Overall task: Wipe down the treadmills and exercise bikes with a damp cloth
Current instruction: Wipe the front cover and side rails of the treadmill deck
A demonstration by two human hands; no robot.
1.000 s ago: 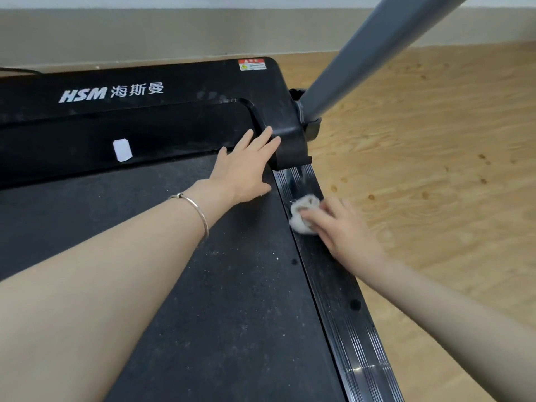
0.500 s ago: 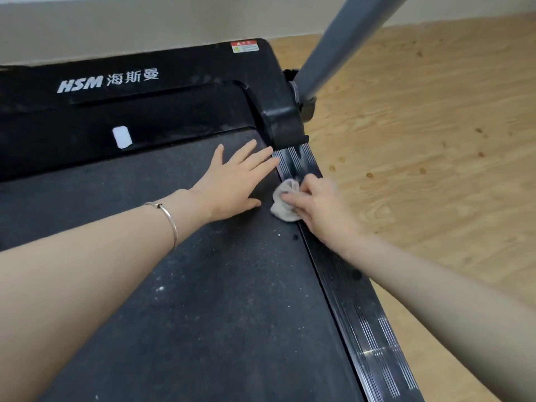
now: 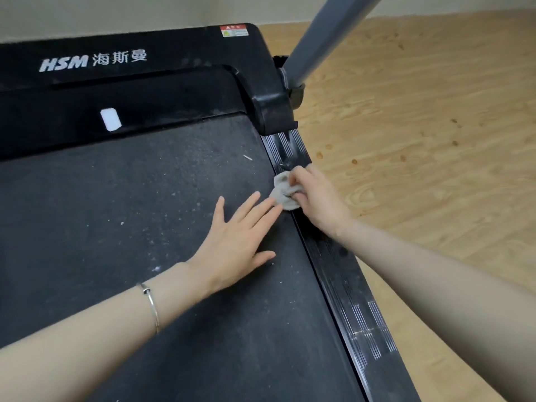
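I wear a thin silver bangle [image 3: 150, 306]. Pale wood floor [image 3: 420, 126], flecked with brown spots, meets a beige wall [image 3: 116, 13].

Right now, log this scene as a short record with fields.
left hand: flat on the treadmill belt, fingers straight
right hand: grips the cloth
cloth: crumpled, pressed on the side rail by the belt's edge
treadmill belt: dusty, pale specks
side rail: wet-looking streaks ahead of the cloth
floor: wood, right of the rail

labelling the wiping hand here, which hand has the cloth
The right hand grips the bunched cloth on the side rail; the left hand lies flat on the belt, holding nothing.
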